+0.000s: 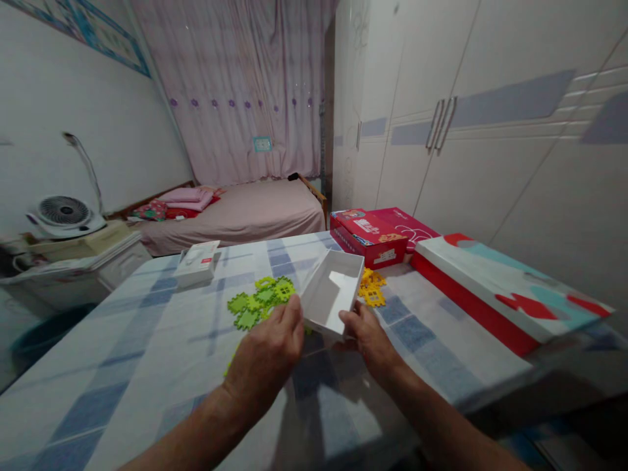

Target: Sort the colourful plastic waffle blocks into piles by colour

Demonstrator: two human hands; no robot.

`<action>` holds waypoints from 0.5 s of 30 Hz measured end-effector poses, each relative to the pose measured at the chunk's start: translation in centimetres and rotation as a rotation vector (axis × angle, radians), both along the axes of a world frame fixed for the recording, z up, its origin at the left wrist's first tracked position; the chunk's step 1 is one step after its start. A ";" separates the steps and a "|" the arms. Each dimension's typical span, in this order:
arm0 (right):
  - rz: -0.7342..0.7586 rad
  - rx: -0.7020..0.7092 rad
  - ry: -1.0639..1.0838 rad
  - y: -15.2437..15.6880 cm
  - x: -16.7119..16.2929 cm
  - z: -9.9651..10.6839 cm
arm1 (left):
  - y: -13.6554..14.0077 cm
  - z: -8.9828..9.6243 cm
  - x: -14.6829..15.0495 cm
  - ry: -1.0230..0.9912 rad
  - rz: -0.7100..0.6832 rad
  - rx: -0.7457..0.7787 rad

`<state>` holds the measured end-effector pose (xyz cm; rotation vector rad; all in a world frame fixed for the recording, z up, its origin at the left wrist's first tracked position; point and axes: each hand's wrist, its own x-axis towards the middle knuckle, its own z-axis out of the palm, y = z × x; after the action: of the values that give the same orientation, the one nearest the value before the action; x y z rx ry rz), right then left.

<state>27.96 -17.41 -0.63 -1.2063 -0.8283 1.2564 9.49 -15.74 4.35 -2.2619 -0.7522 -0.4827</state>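
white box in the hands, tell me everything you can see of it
The white box is a shallow, oblong tray with thin walls and no lid on it, smooth like card. Its open side faces up and toward the camera; a bright patch lies on its grey-white inside. It appears held above the checked tablecloth, between green pieces and yellow pieces. The right hand has its thumb over the near rim; the left hand is at the left side, its grip unclear.

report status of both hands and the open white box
Left hand, right hand both gripping open white box. Green pieces close on its left, yellow pieces on its right.
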 end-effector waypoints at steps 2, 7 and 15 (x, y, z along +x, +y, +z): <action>-0.015 -0.008 -0.049 -0.8 1.8 -0.3 | 1.1 0.3 -2.6 -0.120 0.051 -0.039; -0.169 0.034 -0.286 -4.1 8.9 -0.8 | 5.5 0.3 -10.2 -0.660 0.393 -0.287; -0.392 -0.069 -0.816 -6.6 19.8 -1.3 | 8.5 -5.5 -17.8 -0.943 0.790 -0.698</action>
<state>47.75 -24.06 -1.94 -1.8692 -1.0513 0.4492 -8.34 -7.26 -1.17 -1.9410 -2.4631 -0.9900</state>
